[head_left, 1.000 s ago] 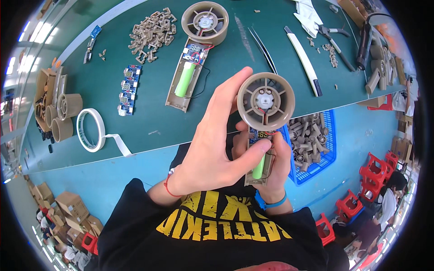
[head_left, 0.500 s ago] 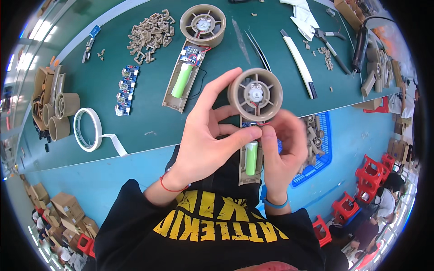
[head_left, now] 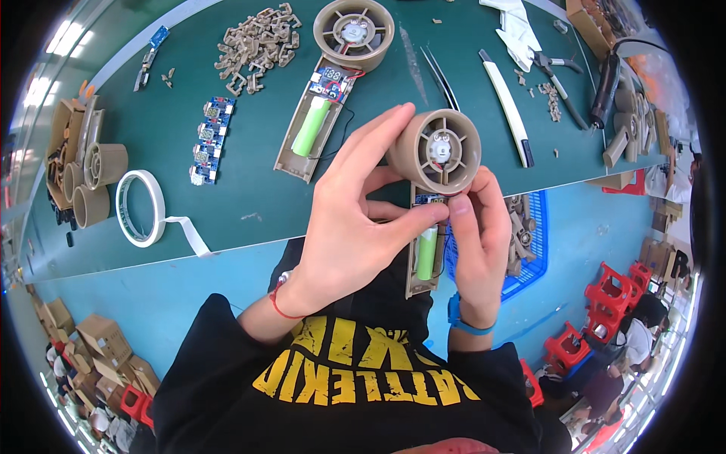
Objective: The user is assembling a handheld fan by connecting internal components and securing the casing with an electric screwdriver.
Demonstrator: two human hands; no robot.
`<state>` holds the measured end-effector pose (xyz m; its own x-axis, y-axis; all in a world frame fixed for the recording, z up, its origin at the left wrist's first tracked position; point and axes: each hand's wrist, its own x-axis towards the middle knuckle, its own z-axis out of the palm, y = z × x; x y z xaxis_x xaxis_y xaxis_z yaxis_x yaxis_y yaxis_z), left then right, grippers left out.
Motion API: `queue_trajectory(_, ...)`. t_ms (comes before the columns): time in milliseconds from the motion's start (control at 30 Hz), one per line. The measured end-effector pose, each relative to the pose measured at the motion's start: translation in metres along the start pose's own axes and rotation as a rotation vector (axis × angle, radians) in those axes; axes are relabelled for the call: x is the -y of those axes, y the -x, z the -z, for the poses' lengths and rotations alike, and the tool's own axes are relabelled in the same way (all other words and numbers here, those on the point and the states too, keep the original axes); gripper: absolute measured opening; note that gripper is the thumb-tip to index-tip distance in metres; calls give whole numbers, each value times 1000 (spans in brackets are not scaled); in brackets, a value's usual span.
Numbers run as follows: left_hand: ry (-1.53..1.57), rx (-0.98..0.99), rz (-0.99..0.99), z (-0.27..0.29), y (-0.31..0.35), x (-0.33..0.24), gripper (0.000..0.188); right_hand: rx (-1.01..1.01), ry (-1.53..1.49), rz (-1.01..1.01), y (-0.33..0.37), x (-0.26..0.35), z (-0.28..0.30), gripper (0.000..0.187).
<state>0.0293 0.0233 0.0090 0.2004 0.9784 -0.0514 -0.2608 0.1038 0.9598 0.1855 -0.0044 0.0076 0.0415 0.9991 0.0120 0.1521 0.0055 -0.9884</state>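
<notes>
Left hand (head_left: 352,218) is gripping the beige fan unit (head_left: 442,149), fingers half-curled, thumb at its circuit board (head_left: 429,199); right hand (head_left: 482,236), also half-curled, is touching its right side, pinch unclear, unit sitting between the 2 hands.

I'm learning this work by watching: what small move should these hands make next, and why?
Perhaps ease the right hand slightly back from the circuit board while the left hand steadies the fan: the hands partly hide the board, so its seating can't be judged, and the green battery lies exposed in the open handle.
</notes>
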Motion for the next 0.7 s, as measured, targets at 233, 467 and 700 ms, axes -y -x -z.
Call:
queue_trajectory(233,-196,-47,-99,4,-2,-5,86,228,-141,-152,1,14,20,15)
queue_trajectory(467,-705,6,-234,0,20,-27,79,142,306,124,-7,40,22,75)
queue_trajectory(700,-414,332,-109,34,31,-32,79,453,-37,-43,8,45,28,77)
